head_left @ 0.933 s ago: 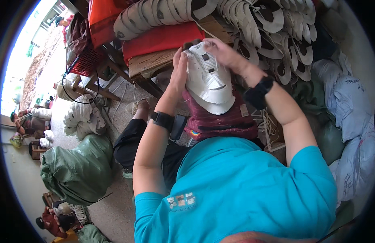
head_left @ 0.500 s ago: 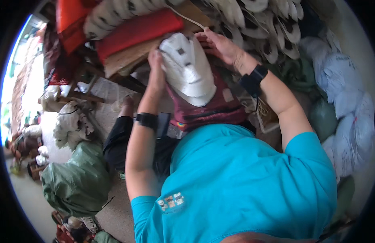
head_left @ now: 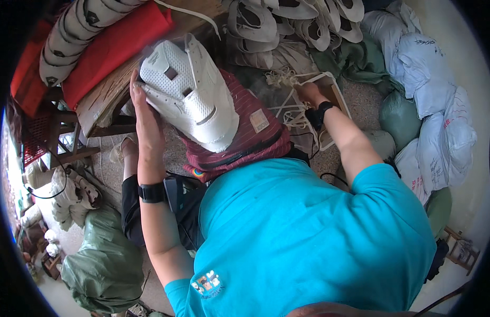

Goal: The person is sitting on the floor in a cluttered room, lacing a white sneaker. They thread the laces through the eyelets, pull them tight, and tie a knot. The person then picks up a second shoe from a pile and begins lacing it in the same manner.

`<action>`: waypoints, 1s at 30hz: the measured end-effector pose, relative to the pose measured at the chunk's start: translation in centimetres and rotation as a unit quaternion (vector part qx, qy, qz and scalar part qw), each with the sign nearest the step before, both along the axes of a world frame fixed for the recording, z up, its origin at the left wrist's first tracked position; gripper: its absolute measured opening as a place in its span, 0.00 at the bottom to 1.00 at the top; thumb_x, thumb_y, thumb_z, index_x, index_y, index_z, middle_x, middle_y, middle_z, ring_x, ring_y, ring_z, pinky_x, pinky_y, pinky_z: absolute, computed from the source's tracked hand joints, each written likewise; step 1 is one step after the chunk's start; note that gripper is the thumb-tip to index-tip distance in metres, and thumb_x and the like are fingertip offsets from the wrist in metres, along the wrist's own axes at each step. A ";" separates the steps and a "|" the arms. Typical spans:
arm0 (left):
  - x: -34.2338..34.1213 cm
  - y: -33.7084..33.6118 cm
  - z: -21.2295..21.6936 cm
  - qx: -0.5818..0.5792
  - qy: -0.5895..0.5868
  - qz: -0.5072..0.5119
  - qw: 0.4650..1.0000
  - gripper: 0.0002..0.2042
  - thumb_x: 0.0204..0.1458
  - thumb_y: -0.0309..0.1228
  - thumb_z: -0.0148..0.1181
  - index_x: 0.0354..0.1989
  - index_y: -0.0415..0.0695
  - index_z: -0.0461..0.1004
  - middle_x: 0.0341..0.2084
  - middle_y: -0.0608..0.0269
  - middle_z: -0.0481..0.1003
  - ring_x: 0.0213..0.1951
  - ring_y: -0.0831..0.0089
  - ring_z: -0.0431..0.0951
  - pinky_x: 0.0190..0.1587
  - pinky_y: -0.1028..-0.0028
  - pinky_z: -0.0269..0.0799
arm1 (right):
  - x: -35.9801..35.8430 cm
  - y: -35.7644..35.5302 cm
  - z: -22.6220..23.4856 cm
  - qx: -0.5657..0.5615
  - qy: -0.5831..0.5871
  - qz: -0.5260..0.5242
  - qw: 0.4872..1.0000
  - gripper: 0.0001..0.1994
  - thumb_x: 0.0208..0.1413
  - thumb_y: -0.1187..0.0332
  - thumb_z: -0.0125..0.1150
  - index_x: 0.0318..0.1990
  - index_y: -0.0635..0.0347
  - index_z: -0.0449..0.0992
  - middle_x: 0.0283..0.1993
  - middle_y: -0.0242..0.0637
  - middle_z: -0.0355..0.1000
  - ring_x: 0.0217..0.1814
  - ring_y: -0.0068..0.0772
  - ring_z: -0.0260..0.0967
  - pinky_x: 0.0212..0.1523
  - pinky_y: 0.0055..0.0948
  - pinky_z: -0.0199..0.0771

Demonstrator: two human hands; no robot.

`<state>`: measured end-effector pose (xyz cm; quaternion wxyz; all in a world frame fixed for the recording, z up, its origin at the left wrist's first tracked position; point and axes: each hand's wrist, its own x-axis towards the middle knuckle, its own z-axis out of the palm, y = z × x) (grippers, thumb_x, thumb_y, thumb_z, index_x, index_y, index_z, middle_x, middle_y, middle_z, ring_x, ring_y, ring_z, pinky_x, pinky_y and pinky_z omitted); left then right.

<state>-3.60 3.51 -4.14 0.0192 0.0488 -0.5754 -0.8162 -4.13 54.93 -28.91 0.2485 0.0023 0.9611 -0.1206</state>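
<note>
A white shoe upper (head_left: 189, 98) is held steady on the lap, resting on a dark red striped cloth (head_left: 239, 132). The left hand (head_left: 144, 113) is laid flat against the near side of the upper, fingers extended rather than curled; it braces the piece more than it grips it. The right hand (head_left: 308, 94) is extended well away from the upper into a shallow tray (head_left: 337, 92) containing a tangle of white laces (head_left: 287, 84). Whether its fingers are closed on a lace cannot be told, as they are largely hidden among the cords.

No lace is seen threaded through the upper, and its tongue stands free. On that evidence the lacing of this piece is judged not yet begun, with a lace only being fetched.

Rows of similar white uppers are noted stacked at the top left (head_left: 78, 31) and at the top centre (head_left: 287, 21); whether those are finished or awaiting work cannot be determined. Red cushions (head_left: 115, 50) lie beside the left stack, pale filled sacks (head_left: 430, 105) stand at the right, and a green sack (head_left: 104, 264) lies on the floor at the lower left.
</note>
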 end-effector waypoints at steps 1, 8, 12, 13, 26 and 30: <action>0.2 -0.4 -0.2 0.010 -0.001 -0.019 1.000 0.29 0.68 0.50 0.36 0.72 0.46 0.53 0.67 0.57 0.61 0.68 0.63 0.61 0.70 0.62 0.52 | 0.3 -1.9 -0.4 -0.084 0.010 -0.178 0.980 0.28 0.58 0.45 0.56 0.30 0.70 0.78 0.30 0.53 0.77 0.37 0.55 0.76 0.38 0.44 0.73; 2.6 -2.1 0.3 -0.089 -0.060 -0.021 0.994 0.31 0.68 0.51 0.40 0.71 0.40 0.55 0.66 0.56 0.62 0.66 0.66 0.64 0.67 0.64 0.56 | -0.2 -3.4 1.2 -0.032 -0.035 -0.116 0.992 0.29 0.57 0.45 0.56 0.38 0.72 0.79 0.38 0.58 0.77 0.43 0.56 0.76 0.43 0.45 0.74; 4.1 -2.6 1.6 -0.119 -0.047 -0.006 0.992 0.30 0.68 0.47 0.43 0.68 0.34 0.57 0.62 0.52 0.67 0.62 0.65 0.68 0.62 0.65 0.62 | -0.3 1.5 0.1 -0.118 -0.082 -0.038 0.989 0.19 0.53 0.56 0.64 0.39 0.68 0.81 0.40 0.53 0.79 0.43 0.51 0.77 0.42 0.42 0.76; 4.3 -2.6 1.6 -0.112 -0.043 -0.003 0.993 0.29 0.68 0.46 0.44 0.67 0.34 0.59 0.61 0.52 0.68 0.61 0.65 0.69 0.61 0.66 0.62 | -0.5 3.2 -0.7 -0.116 -0.092 -0.010 0.989 0.17 0.51 0.60 0.65 0.39 0.67 0.81 0.40 0.51 0.79 0.42 0.49 0.78 0.42 0.41 0.77; 6.6 3.0 9.8 -0.199 0.124 -0.038 0.971 0.21 0.63 0.30 0.54 0.62 0.34 0.65 0.50 0.58 0.76 0.36 0.83 0.75 0.38 0.84 0.67 | -0.8 -16.8 26.4 -0.306 0.093 0.088 0.943 0.13 0.65 0.62 0.51 0.39 0.63 0.74 0.32 0.48 0.75 0.33 0.46 0.74 0.35 0.40 0.73; 6.6 5.6 11.8 -0.004 0.047 -0.270 0.962 0.28 0.60 0.25 0.57 0.67 0.34 0.56 0.59 0.58 0.66 0.37 0.79 0.76 0.39 0.77 0.75 | 2.6 -23.3 36.6 -0.442 0.070 0.236 0.863 0.09 0.65 0.65 0.53 0.42 0.59 0.76 0.32 0.42 0.76 0.32 0.41 0.76 0.34 0.35 0.73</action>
